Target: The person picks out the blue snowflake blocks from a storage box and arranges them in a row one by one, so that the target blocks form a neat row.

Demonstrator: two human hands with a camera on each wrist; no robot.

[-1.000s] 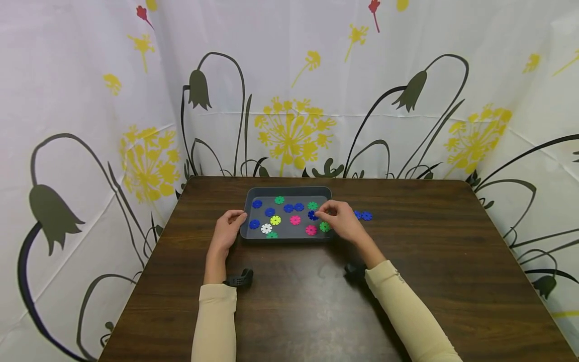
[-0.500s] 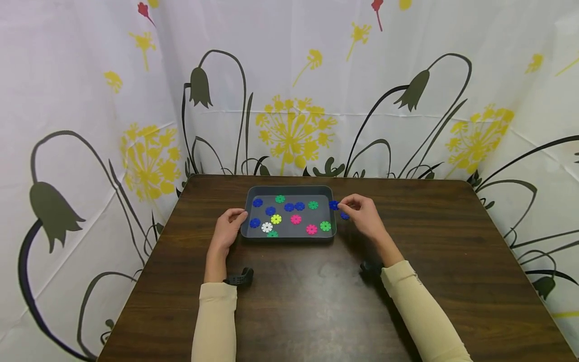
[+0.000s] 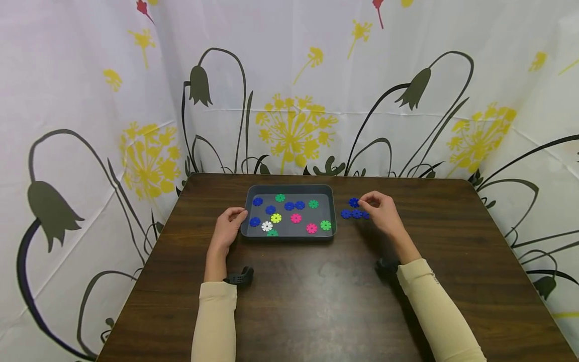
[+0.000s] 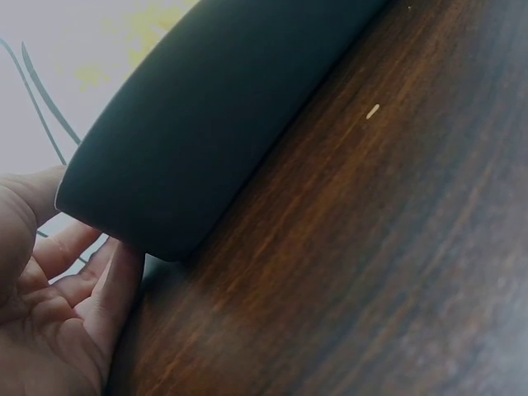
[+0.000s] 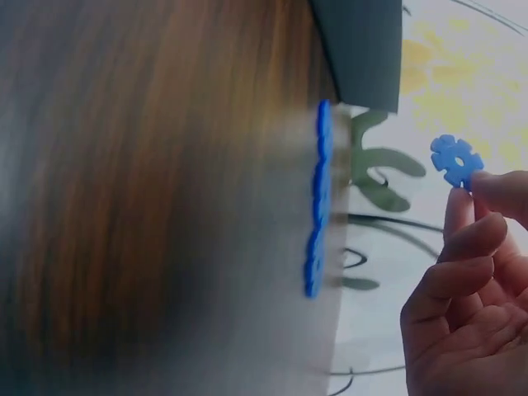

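Note:
My right hand pinches a blue flower-shaped disc between thumb and finger, raised above the table in the right wrist view. Below it, right of the tray, a row of blue discs lies on the table, its right end partly behind my fingers. At the left end of the dark grey tray, my left hand grips the wall. The left wrist view has the thumb over the rim and the other fingers against the outside. Inside the tray lie several discs: blue, green, pink, a yellow one and a white one.
The brown wooden table stretches well to the right of the discs and toward me. Behind it hangs a white curtain printed with flowers. A black strap sits on my left wrist.
My right hand has lifted a dark blue disc out of the tray and carried it right, over the blue row. My left hand stays at the tray's left end.

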